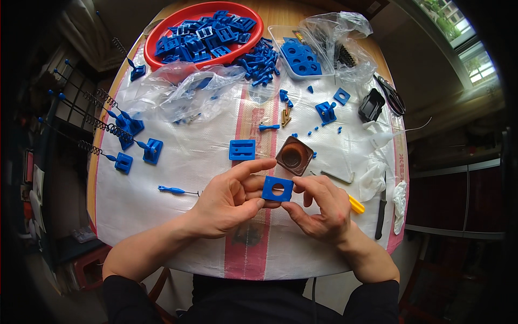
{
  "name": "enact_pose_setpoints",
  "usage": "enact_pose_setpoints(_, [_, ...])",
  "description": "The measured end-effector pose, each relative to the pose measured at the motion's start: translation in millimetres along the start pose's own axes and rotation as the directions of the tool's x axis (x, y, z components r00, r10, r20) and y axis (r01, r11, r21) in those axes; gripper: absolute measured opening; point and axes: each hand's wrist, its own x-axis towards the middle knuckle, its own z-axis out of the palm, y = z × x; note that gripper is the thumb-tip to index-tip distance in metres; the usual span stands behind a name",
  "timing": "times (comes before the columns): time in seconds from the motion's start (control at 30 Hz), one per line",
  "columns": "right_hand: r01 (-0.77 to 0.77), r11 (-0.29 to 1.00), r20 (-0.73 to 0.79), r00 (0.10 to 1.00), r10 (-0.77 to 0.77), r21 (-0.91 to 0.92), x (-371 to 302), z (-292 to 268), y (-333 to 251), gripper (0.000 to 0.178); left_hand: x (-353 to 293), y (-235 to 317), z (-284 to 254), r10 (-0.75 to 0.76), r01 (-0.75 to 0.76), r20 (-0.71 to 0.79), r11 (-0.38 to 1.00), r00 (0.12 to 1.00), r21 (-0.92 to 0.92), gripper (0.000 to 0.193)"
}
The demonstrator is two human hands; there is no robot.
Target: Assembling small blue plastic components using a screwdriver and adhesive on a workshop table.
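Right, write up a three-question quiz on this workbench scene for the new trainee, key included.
1. Multiple choice: what do the left hand and right hand both hold?
A. A black-handled knife
B. A blue plate with a round hole
C. A red basin

2. True or false: the clear plastic tub stands to the right of the red basin.

3. Fill in: the square container with a round opening, just beyond the held plate, is ____ in colour.

Key: 1. B; 2. true; 3. brown.
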Motion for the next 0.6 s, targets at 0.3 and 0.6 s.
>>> enact_pose_setpoints(0.3, [-0.003, 1.0, 0.007, 1.0, 0.003, 0.007, -0.7, -0.6, 0.0, 0.047, -0.4, -1.0, -0.7, -0.052, 0.052, -0.02, 0.999, 0.998, 0.014, 0.051])
enact_pose_setpoints(0.6, [0.005, 1.0, 0.015, 1.0, -0.005, -0.001, 0.9, -2.8, -1.4, 0.049, -1.1, 0.6, -4.3, -0.071, 0.071, 0.015, 0.996, 0.997, -0.061, 0.052])
